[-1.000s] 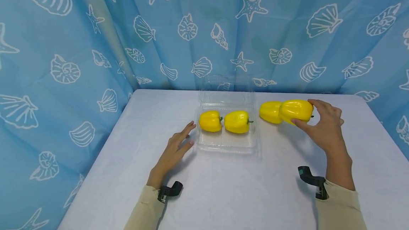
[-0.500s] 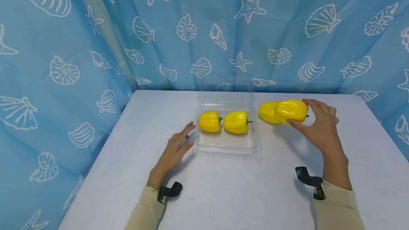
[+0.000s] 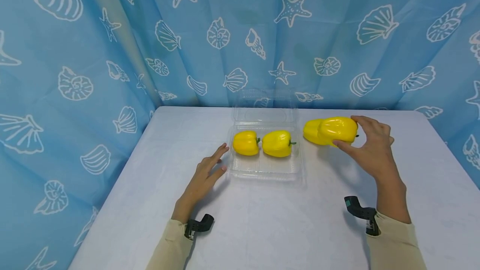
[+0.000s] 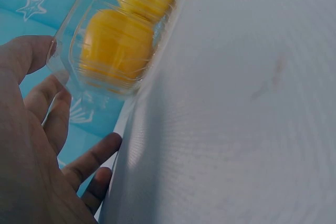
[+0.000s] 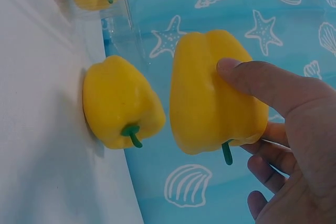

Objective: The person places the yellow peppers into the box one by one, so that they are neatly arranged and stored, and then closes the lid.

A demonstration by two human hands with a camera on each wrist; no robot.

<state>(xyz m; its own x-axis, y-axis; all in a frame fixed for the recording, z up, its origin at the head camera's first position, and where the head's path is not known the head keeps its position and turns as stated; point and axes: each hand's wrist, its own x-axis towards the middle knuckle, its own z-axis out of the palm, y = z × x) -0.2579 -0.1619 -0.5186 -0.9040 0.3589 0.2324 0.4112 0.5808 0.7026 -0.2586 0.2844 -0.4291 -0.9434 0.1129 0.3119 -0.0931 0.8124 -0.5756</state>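
Observation:
My right hand (image 3: 375, 149) holds a yellow bell pepper (image 3: 338, 130) with a green stem between thumb and fingers. In the right wrist view this pepper (image 5: 210, 95) is raised off the table, beside another yellow bell pepper (image 5: 121, 103) resting there. The head view shows it partly overlapping that pepper (image 3: 312, 131). Two more bell peppers, a left one (image 3: 246, 143) and a right one (image 3: 277, 143), sit side by side in a clear plastic clamshell container (image 3: 262, 168). My left hand (image 3: 202, 180) has its fingers extended, thumb and fingertips right at the container's left rim.
The container's clear lid (image 3: 265, 107) stands raised at the back, near the far edge of the white table (image 3: 255, 224). Behind hangs a blue curtain (image 3: 210, 7) printed with shells and starfish.
My right hand has shifted slightly left with its bell pepper, which now overlaps more of the one on the table. The left hand and container have stayed in place.

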